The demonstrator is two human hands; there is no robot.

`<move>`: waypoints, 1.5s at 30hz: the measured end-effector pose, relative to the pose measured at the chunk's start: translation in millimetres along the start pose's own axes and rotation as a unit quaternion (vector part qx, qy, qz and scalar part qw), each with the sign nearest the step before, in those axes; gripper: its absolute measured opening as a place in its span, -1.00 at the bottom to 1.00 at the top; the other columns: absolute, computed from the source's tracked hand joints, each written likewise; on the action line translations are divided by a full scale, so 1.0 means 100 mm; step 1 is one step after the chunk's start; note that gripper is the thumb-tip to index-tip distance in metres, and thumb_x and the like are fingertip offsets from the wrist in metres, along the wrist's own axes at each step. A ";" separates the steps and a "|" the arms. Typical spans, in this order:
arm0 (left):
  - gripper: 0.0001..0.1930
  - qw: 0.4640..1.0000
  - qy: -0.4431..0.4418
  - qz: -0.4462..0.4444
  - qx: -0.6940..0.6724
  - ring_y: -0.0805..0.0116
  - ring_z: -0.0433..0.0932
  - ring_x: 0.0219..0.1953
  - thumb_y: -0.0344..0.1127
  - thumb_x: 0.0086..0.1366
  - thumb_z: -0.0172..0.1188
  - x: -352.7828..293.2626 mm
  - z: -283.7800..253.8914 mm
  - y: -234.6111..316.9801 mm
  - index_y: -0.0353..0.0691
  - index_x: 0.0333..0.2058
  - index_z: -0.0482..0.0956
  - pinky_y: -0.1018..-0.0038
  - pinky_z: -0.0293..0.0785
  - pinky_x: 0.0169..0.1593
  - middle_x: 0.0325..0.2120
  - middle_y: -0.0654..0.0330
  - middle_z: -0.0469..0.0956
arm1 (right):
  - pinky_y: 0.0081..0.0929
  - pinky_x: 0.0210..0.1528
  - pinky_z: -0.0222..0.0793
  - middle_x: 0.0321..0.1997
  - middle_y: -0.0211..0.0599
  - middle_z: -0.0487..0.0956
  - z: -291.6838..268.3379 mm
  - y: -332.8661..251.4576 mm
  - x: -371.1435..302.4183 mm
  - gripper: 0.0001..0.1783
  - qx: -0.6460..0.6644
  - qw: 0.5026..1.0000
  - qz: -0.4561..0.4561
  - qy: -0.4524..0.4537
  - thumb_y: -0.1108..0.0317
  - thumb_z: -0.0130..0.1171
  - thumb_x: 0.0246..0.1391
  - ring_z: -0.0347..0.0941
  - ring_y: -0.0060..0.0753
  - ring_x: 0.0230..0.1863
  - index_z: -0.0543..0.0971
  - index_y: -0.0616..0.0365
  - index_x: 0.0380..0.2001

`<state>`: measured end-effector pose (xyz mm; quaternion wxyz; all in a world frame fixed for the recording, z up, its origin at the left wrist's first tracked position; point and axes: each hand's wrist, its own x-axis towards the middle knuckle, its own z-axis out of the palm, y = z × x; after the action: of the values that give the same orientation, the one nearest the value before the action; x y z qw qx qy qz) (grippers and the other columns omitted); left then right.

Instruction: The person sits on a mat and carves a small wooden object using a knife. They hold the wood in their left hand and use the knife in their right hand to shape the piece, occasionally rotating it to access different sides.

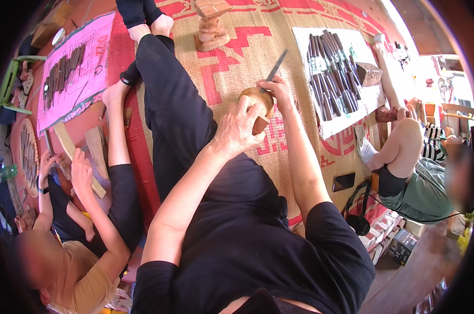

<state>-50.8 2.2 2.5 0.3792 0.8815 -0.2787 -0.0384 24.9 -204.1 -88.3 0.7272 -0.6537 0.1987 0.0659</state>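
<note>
In front of my lap, my left hand [239,128] is closed around a wooden carving. The carving's rounded, pale brown body [252,98] lies between my two hands. A square brown end [260,124] shows under my left fingers. My right hand [279,93] grips a narrow, flat, grey file-like tool [276,66] across the carving's far side. The tool's long tip points away and to the right. My fingers partly hide both carving and tool, so I cannot tell whether they touch.
A patterned straw mat [247,57] lies beneath me, with another wooden carving [212,36] ahead. Dark-handled tools lie on a white cloth [328,123] at right and a pink cloth [98,52] at left. One person [85,261] sits left, handling wood strips; another [415,167] sits right, near a phone [344,182].
</note>
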 end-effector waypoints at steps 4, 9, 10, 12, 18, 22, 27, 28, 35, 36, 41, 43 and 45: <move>-0.45 0.999 0.013 0.032 0.005 -0.03 0.45 -0.13 -0.23 -0.09 0.39 0.00 0.01 0.04 -0.13 -0.11 0.34 0.13 0.50 -0.13 -0.19 0.06 0.27 | -0.56 -0.39 0.46 -0.46 -0.21 0.63 -0.20 0.16 0.17 -0.87 -0.027 0.994 -0.040 0.099 0.49 0.25 -0.14 0.54 -0.44 -0.52 0.57 0.28 -0.44; -0.45 1.000 0.000 0.018 -0.003 -0.02 0.45 -0.13 -0.25 -0.10 0.39 -0.01 0.02 0.00 -0.13 -0.12 0.33 0.14 0.51 -0.13 -0.20 0.06 0.26 | -0.55 -0.31 0.47 -0.44 -0.20 0.62 -0.06 0.01 0.05 -0.85 0.031 0.998 -0.009 0.054 0.49 0.25 -0.17 0.55 -0.43 -0.46 0.55 0.28 -0.44; -0.45 1.000 -0.003 0.013 -0.008 -0.03 0.45 -0.14 -0.25 -0.10 0.39 -0.01 0.02 0.00 -0.13 -0.12 0.33 0.14 0.51 -0.13 -0.20 0.06 0.26 | -0.54 -0.29 0.46 -0.42 -0.19 0.61 -0.02 -0.03 -0.01 -0.82 0.042 0.998 0.002 0.036 0.50 0.26 -0.19 0.54 -0.42 -0.45 0.55 0.29 -0.43; -0.45 1.000 -0.008 0.003 -0.013 -0.03 0.45 -0.14 -0.26 -0.10 0.38 -0.02 -0.02 0.01 -0.12 -0.12 0.33 0.14 0.52 -0.13 -0.20 0.06 0.26 | -0.54 -0.24 0.45 -0.39 -0.21 0.62 -0.03 0.02 0.01 -0.80 0.005 1.000 0.007 0.004 0.47 0.27 -0.19 0.54 -0.43 -0.43 0.56 0.28 -0.41; -0.45 1.000 -0.009 0.017 -0.004 -0.04 0.44 -0.13 -0.26 -0.10 0.38 0.00 0.00 0.04 -0.12 -0.12 0.33 0.13 0.52 -0.14 -0.19 0.06 0.26 | -0.54 -0.34 0.42 -0.45 -0.28 0.62 -0.18 0.12 0.26 -0.82 -0.042 0.992 -0.051 0.103 0.46 0.26 -0.16 0.51 -0.46 -0.46 0.60 0.25 -0.39; -0.46 1.000 -0.015 0.011 0.005 -0.05 0.43 -0.11 -0.25 -0.09 0.37 -0.01 -0.02 0.05 -0.10 -0.11 0.34 0.13 0.52 -0.13 -0.19 0.06 0.26 | -0.54 -0.33 0.41 -0.46 -0.27 0.60 -0.07 -0.03 0.15 -0.83 -0.010 0.999 -0.010 0.035 0.46 0.29 -0.19 0.50 -0.45 -0.47 0.59 0.26 -0.45; -0.45 0.999 -0.030 0.012 -0.001 -0.04 0.44 -0.11 -0.23 -0.10 0.37 0.00 -0.02 0.02 -0.09 -0.11 0.34 0.14 0.53 -0.13 -0.17 0.06 0.26 | -0.53 -0.32 0.42 -0.48 -0.33 0.60 -0.05 0.10 0.19 -0.81 -0.034 0.999 0.021 0.025 0.41 0.30 -0.21 0.51 -0.48 -0.46 0.60 0.24 -0.44; -0.45 1.000 -0.024 0.020 0.000 -0.04 0.44 -0.11 -0.23 -0.10 0.37 -0.01 -0.02 0.03 -0.10 -0.11 0.35 0.14 0.53 -0.13 -0.17 0.06 0.26 | -0.53 -0.33 0.43 -0.48 -0.32 0.60 -0.07 0.04 0.18 -0.84 -0.047 0.997 -0.020 0.058 0.40 0.29 -0.21 0.51 -0.48 -0.46 0.58 0.22 -0.49; -0.46 1.000 -0.021 0.013 0.004 -0.06 0.42 -0.11 -0.24 -0.10 0.36 -0.02 -0.02 0.02 -0.11 -0.11 0.35 0.12 0.51 -0.11 -0.16 0.06 0.26 | -0.58 -0.36 0.39 -0.50 -0.32 0.58 -0.05 0.09 0.17 -0.83 -0.056 0.998 -0.009 -0.001 0.41 0.31 -0.21 0.49 -0.52 -0.47 0.60 0.23 -0.46; -0.46 1.000 -0.020 0.012 0.011 -0.07 0.42 -0.11 -0.24 -0.10 0.36 -0.01 -0.03 0.02 -0.11 -0.11 0.35 0.11 0.51 -0.11 -0.15 0.06 0.26 | -0.58 -0.38 0.36 -0.53 -0.34 0.57 -0.03 0.11 0.20 -0.84 -0.076 0.997 -0.001 -0.014 0.40 0.30 -0.21 0.46 -0.53 -0.49 0.59 0.21 -0.49; -0.46 0.999 -0.010 0.031 0.005 -0.07 0.43 -0.13 -0.24 -0.10 0.37 -0.02 0.02 0.05 -0.10 -0.12 0.34 0.12 0.52 -0.13 -0.15 0.06 0.27 | -0.60 -0.37 0.39 -0.51 -0.30 0.59 -0.28 0.24 0.39 -0.82 -0.146 0.982 -0.065 0.102 0.46 0.30 -0.21 0.49 -0.51 -0.50 0.60 0.28 -0.45; -0.46 1.000 -0.008 0.026 0.005 -0.07 0.44 -0.12 -0.24 -0.10 0.37 -0.02 0.01 0.04 -0.10 -0.12 0.34 0.12 0.52 -0.13 -0.16 0.06 0.27 | -0.58 -0.36 0.41 -0.51 -0.29 0.60 -0.20 0.14 0.34 -0.86 -0.070 0.992 -0.039 0.098 0.47 0.28 -0.19 0.51 -0.48 -0.50 0.60 0.27 -0.47; -0.45 1.000 -0.013 0.014 0.002 -0.07 0.45 -0.11 -0.24 -0.10 0.37 -0.01 0.00 0.03 -0.10 -0.11 0.34 0.12 0.52 -0.13 -0.16 0.06 0.27 | -0.58 -0.35 0.42 -0.51 -0.28 0.61 -0.11 0.07 0.24 -0.87 -0.031 0.996 -0.038 0.074 0.47 0.28 -0.18 0.52 -0.47 -0.49 0.60 0.26 -0.47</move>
<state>-53.5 1.3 4.8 0.3742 0.8779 -0.2956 -0.0441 42.0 -218.2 -104.3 0.6917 -0.6862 0.2252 -0.0045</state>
